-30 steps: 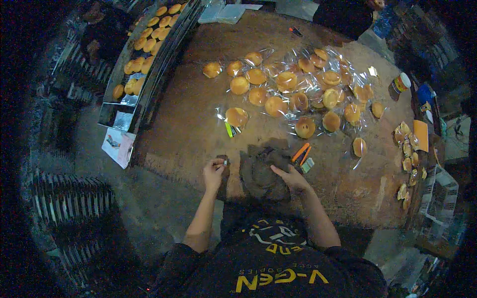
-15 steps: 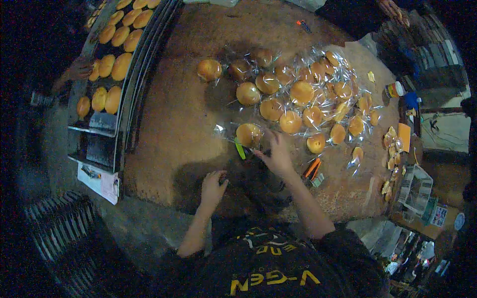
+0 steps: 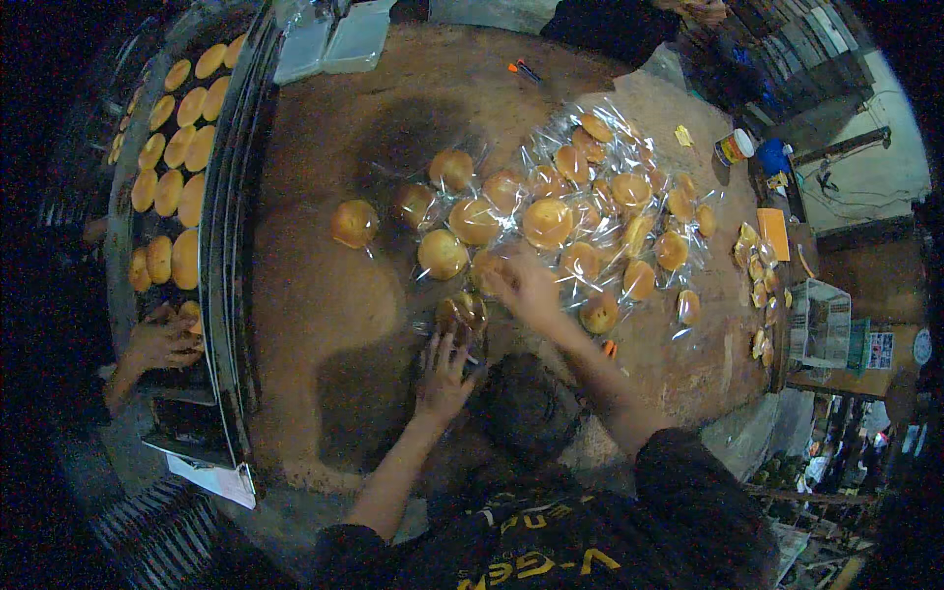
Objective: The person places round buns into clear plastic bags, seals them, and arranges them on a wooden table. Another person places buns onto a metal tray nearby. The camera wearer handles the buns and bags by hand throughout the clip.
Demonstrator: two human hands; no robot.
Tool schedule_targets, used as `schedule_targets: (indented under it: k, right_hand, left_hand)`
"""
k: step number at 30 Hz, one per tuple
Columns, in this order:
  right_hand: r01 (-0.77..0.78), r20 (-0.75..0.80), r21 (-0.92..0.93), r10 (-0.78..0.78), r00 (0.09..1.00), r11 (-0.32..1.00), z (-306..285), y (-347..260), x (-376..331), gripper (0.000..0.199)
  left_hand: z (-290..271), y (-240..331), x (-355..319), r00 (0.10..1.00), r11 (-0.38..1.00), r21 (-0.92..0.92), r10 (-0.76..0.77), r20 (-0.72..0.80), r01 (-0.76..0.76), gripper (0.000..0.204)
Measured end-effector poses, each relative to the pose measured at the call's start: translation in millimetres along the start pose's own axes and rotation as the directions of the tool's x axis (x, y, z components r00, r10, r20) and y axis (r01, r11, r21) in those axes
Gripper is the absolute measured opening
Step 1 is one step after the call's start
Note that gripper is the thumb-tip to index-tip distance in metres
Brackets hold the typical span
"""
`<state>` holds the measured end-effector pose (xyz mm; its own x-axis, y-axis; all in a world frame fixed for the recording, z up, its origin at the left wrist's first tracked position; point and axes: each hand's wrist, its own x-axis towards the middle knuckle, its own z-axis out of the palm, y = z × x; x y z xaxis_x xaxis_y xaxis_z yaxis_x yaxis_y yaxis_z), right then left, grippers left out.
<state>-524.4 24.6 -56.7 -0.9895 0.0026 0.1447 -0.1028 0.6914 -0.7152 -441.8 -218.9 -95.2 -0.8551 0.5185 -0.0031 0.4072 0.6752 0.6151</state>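
On the brown tabletop, my right hand (image 3: 526, 287) reaches to a round golden bun (image 3: 488, 269) at the near left edge of a heap of bagged buns. Its fingers are bent round the bun's right side and cover part of it. Closer to me, a bun in clear plastic (image 3: 460, 313) lies in shadow. My left hand (image 3: 445, 382) has its fingers stretched out, their tips at the near edge of that bun's wrapper. Many more bagged buns (image 3: 548, 223) spread to the right, and one bun (image 3: 354, 224) sits apart on the left.
Dark trays of unwrapped buns (image 3: 218, 246) stand at the left, where another person's hand (image 3: 167, 339) touches a bun. Clear plastic containers (image 3: 356, 39) are at the far left edge. A small tub (image 3: 735, 147) and a string of small packets (image 3: 757, 280) line the right side.
My view has shifted. My right hand has gone from the near bagged bun to one farther off, and my left hand has moved up to the near bun. The green-handled tool no longer shows.
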Motion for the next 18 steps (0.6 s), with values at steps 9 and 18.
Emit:
schedule_targets:
  k: [9,18]
  right_hand:
    - [-0.158,-0.176,-0.662,0.052,0.983,0.733,-88.9,144.4,176.2,0.064]
    - [0.202,0.273,-0.585,-0.044,0.961,0.785,-41.5,127.9,92.5,0.077]
  left_hand:
    - [13.8,4.1,-55.5,0.975,0.969,0.217,-0.152,0.162,0.115,0.059]
    - [-70.4,-44.9,64.8,0.924,0.904,0.308,-0.192,-0.33,0.298,0.053]
